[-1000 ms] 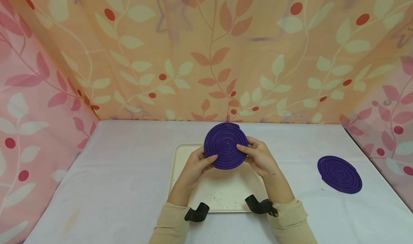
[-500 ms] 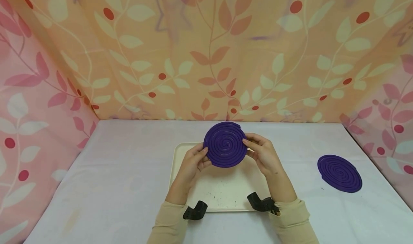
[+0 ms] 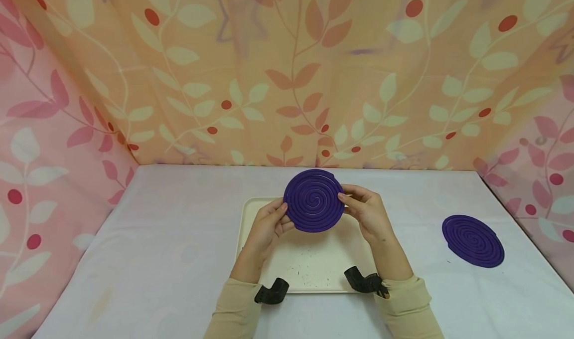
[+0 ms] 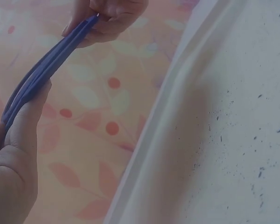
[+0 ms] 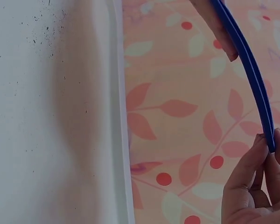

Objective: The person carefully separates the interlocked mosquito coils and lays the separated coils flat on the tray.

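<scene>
Across the 12 o'clock edge of the cream tray (image 3: 327, 254), as the head view shows it, a purple spiral disc (image 3: 314, 201) is held raised, face toward the head camera. The left hand (image 3: 265, 227) pinches the rim between 8 and 9 o'clock, thumb at the front. The right hand (image 3: 369, 214) pinches the rim at 3 o'clock, thumb likewise at the front. The right wrist view shows the disc edge-on, slightly bowed. Dark specks (image 4: 260, 173) are scattered over the tray. Between 3 and 4 o'clock from the held disc, well apart, a second disc (image 3: 473, 241) lies on the white cloth (image 3: 179, 239).
</scene>
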A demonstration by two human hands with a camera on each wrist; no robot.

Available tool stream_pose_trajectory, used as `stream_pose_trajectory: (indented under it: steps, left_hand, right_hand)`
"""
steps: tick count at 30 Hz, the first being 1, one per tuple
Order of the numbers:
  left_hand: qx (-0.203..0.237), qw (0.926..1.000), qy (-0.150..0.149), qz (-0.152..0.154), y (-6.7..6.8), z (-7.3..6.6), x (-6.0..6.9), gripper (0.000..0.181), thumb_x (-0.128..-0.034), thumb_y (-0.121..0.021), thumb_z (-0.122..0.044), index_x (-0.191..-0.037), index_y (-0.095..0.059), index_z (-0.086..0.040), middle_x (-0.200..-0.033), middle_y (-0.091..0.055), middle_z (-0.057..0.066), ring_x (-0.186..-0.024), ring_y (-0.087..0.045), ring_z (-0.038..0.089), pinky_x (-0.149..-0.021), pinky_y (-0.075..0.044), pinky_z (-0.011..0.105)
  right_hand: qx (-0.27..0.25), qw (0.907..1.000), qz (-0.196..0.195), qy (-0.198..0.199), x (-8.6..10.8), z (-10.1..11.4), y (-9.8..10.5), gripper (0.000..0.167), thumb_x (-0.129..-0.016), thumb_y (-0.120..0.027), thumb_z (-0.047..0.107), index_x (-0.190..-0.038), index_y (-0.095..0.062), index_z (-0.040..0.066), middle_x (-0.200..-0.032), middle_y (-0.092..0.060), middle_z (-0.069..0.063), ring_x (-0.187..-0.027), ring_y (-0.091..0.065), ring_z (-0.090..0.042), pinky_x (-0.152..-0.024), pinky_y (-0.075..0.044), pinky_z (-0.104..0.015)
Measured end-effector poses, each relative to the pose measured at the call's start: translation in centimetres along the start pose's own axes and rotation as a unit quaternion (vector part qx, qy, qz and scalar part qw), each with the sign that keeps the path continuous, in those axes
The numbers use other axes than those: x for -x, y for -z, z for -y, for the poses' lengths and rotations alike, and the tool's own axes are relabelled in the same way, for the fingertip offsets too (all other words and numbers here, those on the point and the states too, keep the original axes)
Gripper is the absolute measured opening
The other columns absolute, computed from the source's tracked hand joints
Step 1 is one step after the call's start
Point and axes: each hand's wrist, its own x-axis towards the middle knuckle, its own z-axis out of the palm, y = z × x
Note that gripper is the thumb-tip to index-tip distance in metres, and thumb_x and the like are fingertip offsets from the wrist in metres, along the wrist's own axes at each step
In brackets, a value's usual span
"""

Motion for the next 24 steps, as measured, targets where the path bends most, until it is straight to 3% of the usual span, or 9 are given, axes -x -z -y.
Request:
stream_pose_trajectory:
  steps: [5, 11, 18, 20, 24]
  left_hand:
    - [0.013, 0.9999, 0.007, -0.004, -0.16, -0.03, 0.00, 0.038, -0.1016, -0.030, -0.002, -0.134, -0.034, 0.018, -0.124, -0.050, 0.034, -0.098, -0.064, 0.014, -0.082, -0.054, 0.029]
    - [0.020, 0.9996, 0.012, -0.013, -0.09, 0.02, -0.03, 0.038, -0.1013, -0.029, 0.000, -0.133, -0.035, 0.019, -0.123, -0.052, 0.033, -0.097, -0.065, 0.014, -0.081, -0.054, 0.029]
    - [0.043, 0.9987, 0.018, -0.018, -0.04, 0.22, -0.20, 0.038, -0.1016, -0.028, 0.000, -0.133, -0.032, 0.021, -0.117, -0.060, 0.023, -0.095, -0.065, 0.013, -0.079, -0.055, 0.028]
    - [0.040, 0.9989, 0.019, -0.016, -0.03, 0.26, -0.23, 0.039, -0.1018, -0.028, -0.001, -0.134, -0.031, 0.021, -0.118, -0.059, 0.024, -0.095, -0.065, 0.012, -0.079, -0.055, 0.027]
    - [0.033, 0.9992, 0.015, -0.016, -0.08, 0.23, -0.23, 0.039, -0.1017, -0.030, -0.001, -0.134, -0.032, 0.020, -0.119, -0.058, 0.026, -0.094, -0.065, 0.011, -0.078, -0.055, 0.026]
  right_hand:
    - [0.003, 0.9999, -0.013, 0.011, -0.05, -0.04, -0.05, 0.021, -0.086, -0.059, -0.011, -0.093, -0.070, 0.006, -0.079, -0.067, 0.000, -0.069, -0.062, -0.009, -0.063, -0.056, -0.023]
    - [0.031, 0.9990, -0.016, 0.029, -0.05, -0.19, 0.01, 0.018, -0.083, -0.062, -0.012, -0.098, -0.068, -0.005, -0.077, -0.067, -0.001, -0.068, -0.062, -0.010, -0.062, -0.056, -0.024]
    - [0.039, 0.9980, -0.016, 0.048, -0.03, -0.27, 0.09, 0.023, -0.081, -0.065, -0.012, -0.091, -0.071, 0.008, -0.075, -0.065, -0.004, -0.065, -0.060, -0.010, -0.061, -0.057, -0.025]
    - [0.040, 0.9980, -0.016, 0.047, -0.03, -0.20, 0.10, 0.021, -0.081, -0.065, -0.012, -0.092, -0.071, 0.005, -0.075, -0.065, -0.004, -0.065, -0.060, -0.010, -0.061, -0.057, -0.026]
    - [0.045, 0.9980, -0.015, 0.042, -0.08, -0.09, 0.17, 0.018, -0.081, -0.067, -0.009, -0.099, -0.066, -0.010, -0.078, -0.064, -0.005, -0.066, -0.060, -0.010, -0.062, -0.057, -0.026]
